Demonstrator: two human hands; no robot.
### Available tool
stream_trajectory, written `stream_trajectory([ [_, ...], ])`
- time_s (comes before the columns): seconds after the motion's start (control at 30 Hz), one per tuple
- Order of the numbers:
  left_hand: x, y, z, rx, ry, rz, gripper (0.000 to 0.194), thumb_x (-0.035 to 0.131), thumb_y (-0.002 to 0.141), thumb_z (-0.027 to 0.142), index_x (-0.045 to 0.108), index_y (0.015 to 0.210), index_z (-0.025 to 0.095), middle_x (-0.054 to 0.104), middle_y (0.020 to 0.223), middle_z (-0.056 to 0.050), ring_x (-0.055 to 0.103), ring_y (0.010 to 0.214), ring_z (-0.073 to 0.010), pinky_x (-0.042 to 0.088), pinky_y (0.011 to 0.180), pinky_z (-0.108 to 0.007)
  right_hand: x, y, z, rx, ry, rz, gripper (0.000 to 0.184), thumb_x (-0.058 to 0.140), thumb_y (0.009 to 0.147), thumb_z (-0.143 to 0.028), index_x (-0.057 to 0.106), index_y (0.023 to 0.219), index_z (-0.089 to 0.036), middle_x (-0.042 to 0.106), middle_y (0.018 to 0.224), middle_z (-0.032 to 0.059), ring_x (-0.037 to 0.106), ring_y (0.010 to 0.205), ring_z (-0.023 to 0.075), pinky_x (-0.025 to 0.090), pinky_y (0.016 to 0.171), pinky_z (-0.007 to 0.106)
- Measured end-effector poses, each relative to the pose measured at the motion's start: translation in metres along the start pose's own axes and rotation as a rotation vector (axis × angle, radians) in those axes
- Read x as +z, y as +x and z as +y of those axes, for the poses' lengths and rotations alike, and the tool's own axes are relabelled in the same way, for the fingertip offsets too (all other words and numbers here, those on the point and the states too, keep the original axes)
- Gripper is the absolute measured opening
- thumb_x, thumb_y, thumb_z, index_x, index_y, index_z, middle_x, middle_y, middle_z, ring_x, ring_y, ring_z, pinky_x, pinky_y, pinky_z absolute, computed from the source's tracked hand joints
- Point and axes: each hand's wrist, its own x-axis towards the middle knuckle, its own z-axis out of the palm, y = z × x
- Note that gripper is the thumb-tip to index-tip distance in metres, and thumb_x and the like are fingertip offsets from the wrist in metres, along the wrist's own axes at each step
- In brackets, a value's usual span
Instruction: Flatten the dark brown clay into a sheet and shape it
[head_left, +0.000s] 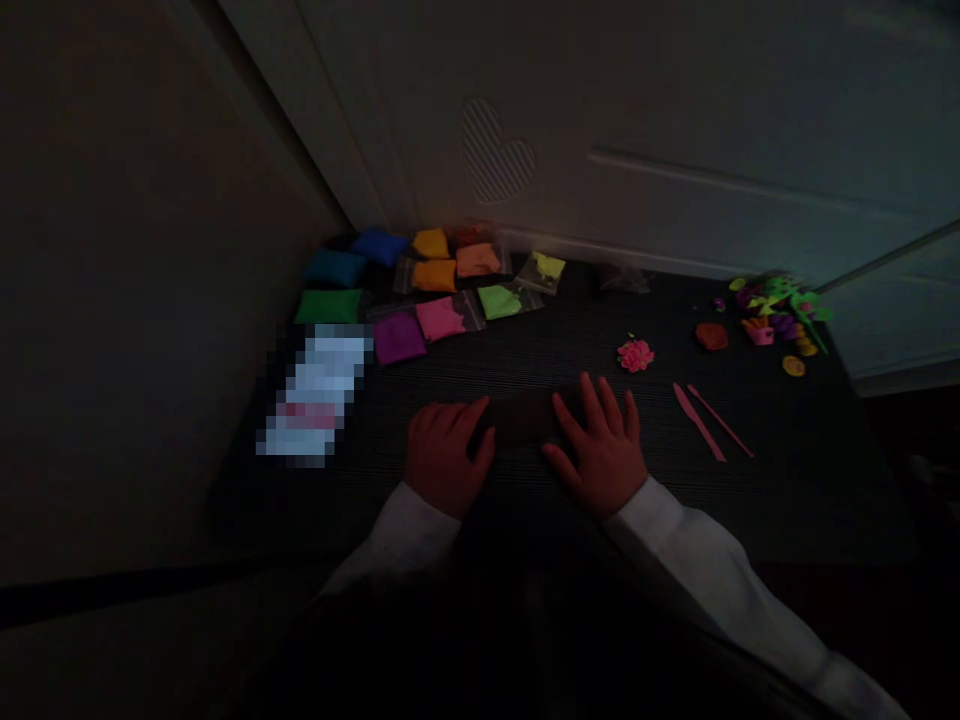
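A dark brown flat piece (521, 418) lies on the black tabletop between my hands, its material too dim to make out. At its left end rests my left hand (448, 455), fingers slightly bent, thumb and forefinger apart near the piece's edge. My right hand (602, 450) lies at the other end with fingers spread, forefinger and thumb nearest the piece. Neither hand visibly grips it. Beyond my right hand sits a pink clay flower (635, 355). A pink plastic knife (699, 422) and a thin pink stick tool (721, 422) lie to its right.
Several bags of coloured clay, including a purple bag (399, 338) and a green bag (328, 306), line the back left. A blurred bright screen (322, 390) lies at left. A reddish lump (711, 336) and small clay figures (780, 310) stand right. A white panel (675, 120) rises behind.
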Motion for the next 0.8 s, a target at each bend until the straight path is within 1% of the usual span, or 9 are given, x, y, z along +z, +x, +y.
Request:
stream_trajectory([
  [0.17, 0.0004, -0.0001, -0.0011, -0.001, -0.007, 0.002, 0.035, 0.048, 0.079, 0.031, 0.055, 0.111, 0.019, 0.061, 0.096, -0.006, 0.052, 0.092, -0.0206, 0.036, 0.090, -0.040, -0.0004, 0.0008, -0.0005, 0.009, -0.009, -0.002, 0.053, 0.038, 0.082, -0.053, 0.040, 0.128, -0.026, 0.021, 0.144, 0.0100, 0.013, 0.132, 0.0299, 0.008, 0.103, 0.055],
  [0.37, 0.0002, -0.0002, -0.0003, -0.006, -0.006, 0.003, 0.034, 0.049, 0.079, 0.032, 0.056, 0.110, 0.019, 0.061, 0.095, -0.006, 0.052, 0.091, -0.0209, 0.036, 0.090, -0.040, -0.0005, -0.0014, 0.0009, 0.025, -0.001, 0.051, 0.056, 0.042, 0.080, -0.053, 0.036, 0.130, -0.028, 0.016, 0.145, 0.0119, 0.014, 0.132, 0.0316, 0.010, 0.102, 0.056],
  [0.53, -0.0001, 0.0001, 0.0001, -0.011, -0.005, 0.002, 0.035, 0.049, 0.078, 0.032, 0.056, 0.110, 0.019, 0.061, 0.095, -0.006, 0.051, 0.091, -0.0209, 0.036, 0.089, -0.040, -0.0004, -0.0011, 0.0020, 0.045, -0.002, 0.048, 0.050, 0.042, 0.081, -0.051, 0.044, 0.125, -0.028, 0.021, 0.144, 0.0100, 0.015, 0.131, 0.0313, 0.011, 0.102, 0.057],
  [0.63, 0.0002, 0.0000, -0.0008, -0.007, -0.014, 0.002, 0.035, 0.049, 0.078, 0.032, 0.056, 0.110, 0.020, 0.061, 0.095, -0.006, 0.051, 0.091, -0.0209, 0.037, 0.089, -0.040, -0.0001, -0.0007, 0.0022, 0.044, -0.005, 0.042, 0.047, 0.042, 0.082, -0.049, 0.045, 0.124, -0.028, 0.024, 0.143, 0.0089, 0.016, 0.131, 0.0306, 0.012, 0.102, 0.057],
  [0.8, 0.0001, 0.0000, -0.0011, -0.016, -0.016, 0.002, 0.035, 0.049, 0.078, 0.032, 0.056, 0.110, 0.019, 0.061, 0.095, -0.006, 0.052, 0.092, -0.0210, 0.037, 0.089, -0.040, -0.0002, -0.0015, 0.0030, 0.062, -0.002, 0.053, 0.052, 0.043, 0.081, -0.051, 0.041, 0.127, -0.028, 0.018, 0.144, 0.0111, 0.016, 0.131, 0.0316, 0.013, 0.102, 0.056],
])
